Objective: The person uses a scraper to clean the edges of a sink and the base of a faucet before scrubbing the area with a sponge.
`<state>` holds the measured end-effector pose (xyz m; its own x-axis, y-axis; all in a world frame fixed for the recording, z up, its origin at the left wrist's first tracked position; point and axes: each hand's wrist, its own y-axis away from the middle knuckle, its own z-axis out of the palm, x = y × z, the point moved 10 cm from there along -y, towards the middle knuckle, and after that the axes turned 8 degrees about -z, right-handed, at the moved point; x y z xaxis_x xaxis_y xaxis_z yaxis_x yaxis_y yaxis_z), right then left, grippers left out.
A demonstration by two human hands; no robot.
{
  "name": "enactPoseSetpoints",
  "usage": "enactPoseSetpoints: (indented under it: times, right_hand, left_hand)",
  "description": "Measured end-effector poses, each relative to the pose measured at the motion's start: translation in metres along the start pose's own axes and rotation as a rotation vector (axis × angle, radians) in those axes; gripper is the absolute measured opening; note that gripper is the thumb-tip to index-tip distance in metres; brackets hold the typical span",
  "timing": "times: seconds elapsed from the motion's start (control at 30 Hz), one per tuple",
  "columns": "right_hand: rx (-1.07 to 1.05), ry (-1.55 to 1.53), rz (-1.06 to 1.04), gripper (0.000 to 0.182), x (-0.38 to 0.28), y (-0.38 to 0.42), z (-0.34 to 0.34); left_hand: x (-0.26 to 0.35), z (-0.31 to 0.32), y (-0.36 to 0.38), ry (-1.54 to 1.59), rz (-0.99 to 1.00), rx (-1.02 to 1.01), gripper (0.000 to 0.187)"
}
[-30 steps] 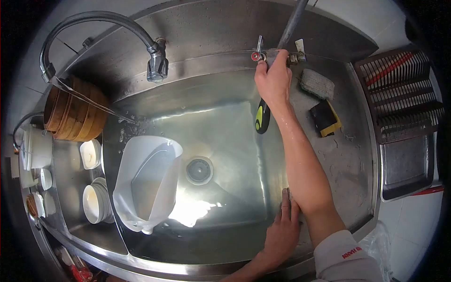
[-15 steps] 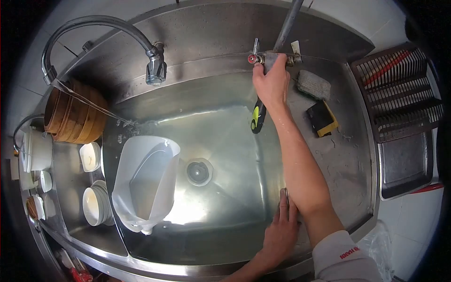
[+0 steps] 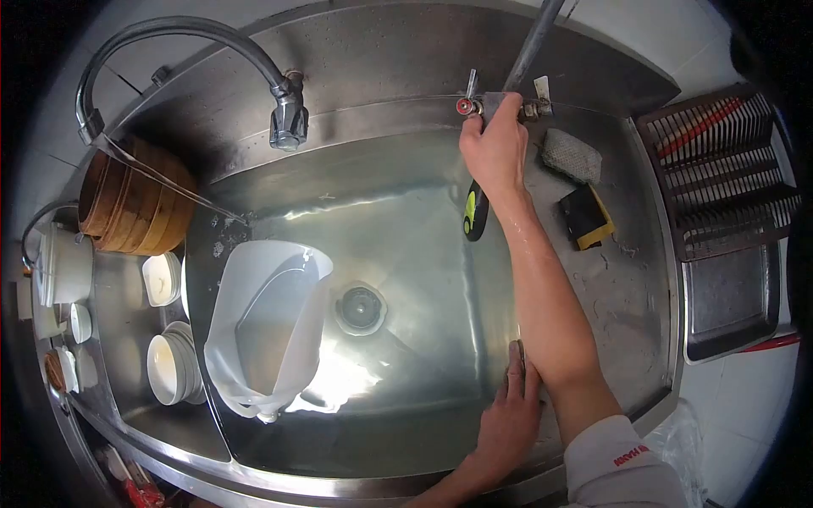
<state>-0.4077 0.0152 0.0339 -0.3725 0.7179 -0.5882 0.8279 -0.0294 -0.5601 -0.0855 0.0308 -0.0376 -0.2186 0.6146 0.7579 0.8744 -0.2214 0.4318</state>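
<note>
At the back right of the sink, my right hand (image 3: 498, 151) is closed around a tool with a black-and-green handle (image 3: 476, 212). The handle sticks out below my palm, and a flat grey part shows above the fingers. This part overlaps the red-capped valve (image 3: 465, 106) and the foot of a metal pipe (image 3: 535, 44). My left hand (image 3: 508, 416) lies with fingers stretched along the right edge of the sink basin (image 3: 423, 245), partly beneath my right forearm. Water covers the basin floor around the drain (image 3: 361, 309).
A cut white plastic jug (image 3: 267, 326) sits in the basin's left side. Water runs from a curved tap (image 3: 169, 30) beside bamboo steamers (image 3: 144, 203). White bowls (image 3: 169, 368) stand left. A scouring pad (image 3: 572, 156), a sponge (image 3: 586, 216) and a dark rack (image 3: 720, 169) are right.
The view has shifted slightly. My right hand stays at the valve with the tool, and my left hand keeps its place on the basin edge.
</note>
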Motion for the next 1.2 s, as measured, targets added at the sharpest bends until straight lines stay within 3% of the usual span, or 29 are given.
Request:
enactPoseSetpoints:
  times: [0.17, 0.27, 0.47, 0.67, 0.77, 0.87, 1.07, 1.2]
  right_hand:
    - [0.043, -0.059, 0.052, 0.033, 0.001, 0.007, -0.002]
    - [-0.03, -0.098, -0.01, 0.031, 0.003, 0.008, 0.006]
    - [0.128, -0.11, 0.074, 0.027, 0.017, 0.015, 0.0]
    - [0.011, -0.368, 0.185, 0.021, 0.017, 0.016, 0.006]
    - [-0.042, -0.264, 0.214, 0.02, 0.017, 0.015, 0.006]
    - [-0.076, -0.049, 0.1, 0.022, 0.011, 0.009, 0.006]
    - [-0.064, 0.065, 0.101, 0.025, -0.001, 0.004, 0.005]
    - [-0.226, -0.136, 0.22, 0.021, 0.02, -0.004, 0.009]
  left_hand:
    - [0.001, -0.002, -0.001, 0.016, -0.052, -0.092, 0.082]
    - [0.003, -0.004, 0.0, 0.023, -0.006, 0.0, 0.083]
    - [0.001, -0.002, -0.001, 0.01, -0.028, -0.04, 0.082]
    - [0.002, -0.002, -0.002, 0.018, -0.066, -0.106, 0.081]
    - [0.002, -0.001, -0.001, 0.007, -0.037, -0.049, 0.08]
    - [0.003, -0.005, 0.0, 0.017, -0.009, -0.004, 0.08]
    - [0.0, 0.001, -0.002, -0.011, -0.068, -0.132, 0.078]
    - [-0.001, 0.002, -0.001, -0.024, -0.012, -0.007, 0.078]
